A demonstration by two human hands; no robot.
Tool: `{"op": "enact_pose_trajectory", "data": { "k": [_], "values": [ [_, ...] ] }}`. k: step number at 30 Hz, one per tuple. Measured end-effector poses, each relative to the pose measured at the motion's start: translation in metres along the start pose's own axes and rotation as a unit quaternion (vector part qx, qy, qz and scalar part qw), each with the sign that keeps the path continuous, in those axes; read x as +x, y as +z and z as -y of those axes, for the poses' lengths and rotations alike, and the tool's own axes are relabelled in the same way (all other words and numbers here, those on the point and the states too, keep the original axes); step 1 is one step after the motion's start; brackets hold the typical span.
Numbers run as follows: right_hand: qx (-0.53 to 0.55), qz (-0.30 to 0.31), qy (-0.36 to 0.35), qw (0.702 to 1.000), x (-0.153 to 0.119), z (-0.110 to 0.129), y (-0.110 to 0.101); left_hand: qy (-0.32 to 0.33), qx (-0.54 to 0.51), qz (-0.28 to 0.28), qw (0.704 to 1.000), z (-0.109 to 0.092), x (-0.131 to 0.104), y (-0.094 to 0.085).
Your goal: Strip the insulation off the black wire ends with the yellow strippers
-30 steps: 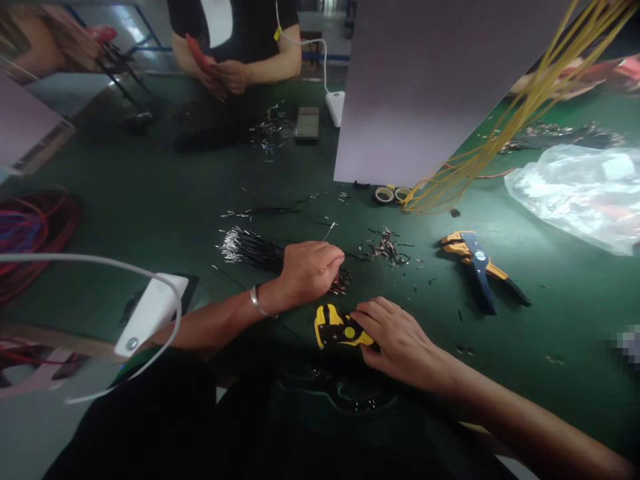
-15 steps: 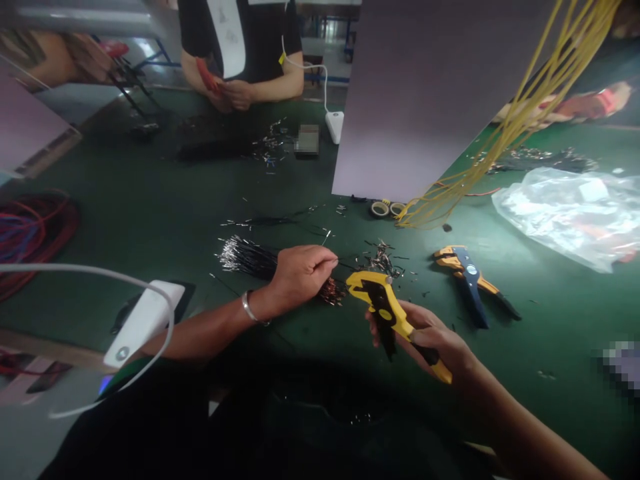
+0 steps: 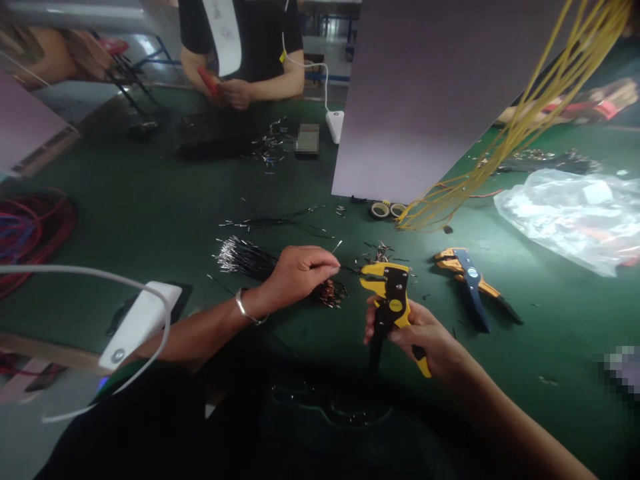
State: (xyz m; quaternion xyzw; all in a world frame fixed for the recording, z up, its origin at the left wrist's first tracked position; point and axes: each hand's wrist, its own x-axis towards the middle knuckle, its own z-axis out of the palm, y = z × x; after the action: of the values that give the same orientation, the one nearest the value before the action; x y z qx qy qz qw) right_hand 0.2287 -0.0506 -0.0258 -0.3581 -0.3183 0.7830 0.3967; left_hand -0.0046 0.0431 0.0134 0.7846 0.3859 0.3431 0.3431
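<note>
Between the thumb and fingers of my left hand [image 3: 303,270] a thin black wire [image 3: 349,269] is pinched. Its free end points right, at the jaws of a yellow and black wire stripper [image 3: 393,287]. My right hand [image 3: 420,333] grips that stripper by its handles, jaws facing left. Whether the wire lies inside the jaws I cannot tell. Under my left hand rests a bundle of black wires [image 3: 250,257] with silvery tips on the left and bare copper ends [image 3: 333,293] on the right. Small clipped scraps [image 3: 383,253] lie just behind the stripper.
A second wire stripper [image 3: 470,280], blue and orange, lies to the right. Farther back are tape rolls [image 3: 380,210], hanging yellow wires [image 3: 480,173], a plastic bag [image 3: 570,217] and a grey panel [image 3: 405,100]. A white power strip [image 3: 140,323] lies left. Across the table sits a co-worker [image 3: 243,60].
The stripper has turned more upright, its jaws now level with the wire end. My left hand has shifted slightly, still pinching the wire.
</note>
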Motion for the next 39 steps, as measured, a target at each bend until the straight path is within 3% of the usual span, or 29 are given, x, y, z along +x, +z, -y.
{"op": "enact_pose_trajectory", "data": {
  "k": [6,11,20,39],
  "values": [
    [0.006,0.025,0.003,1.0,0.001,-0.003,-0.001,-0.033,-0.049,0.039,0.998,0.0,0.001,-0.001],
    [0.024,0.02,0.008,0.999,0.001,-0.004,-0.002,-0.014,-0.06,0.063,0.996,0.002,0.002,-0.002],
    [-0.012,0.069,0.008,0.997,0.002,-0.004,0.006,0.006,-0.054,0.102,0.993,-0.001,0.001,0.0],
    [-0.127,0.013,-0.033,0.991,-0.001,-0.011,0.008,0.004,-0.059,0.119,0.991,0.002,-0.002,0.005]
  ]
}}
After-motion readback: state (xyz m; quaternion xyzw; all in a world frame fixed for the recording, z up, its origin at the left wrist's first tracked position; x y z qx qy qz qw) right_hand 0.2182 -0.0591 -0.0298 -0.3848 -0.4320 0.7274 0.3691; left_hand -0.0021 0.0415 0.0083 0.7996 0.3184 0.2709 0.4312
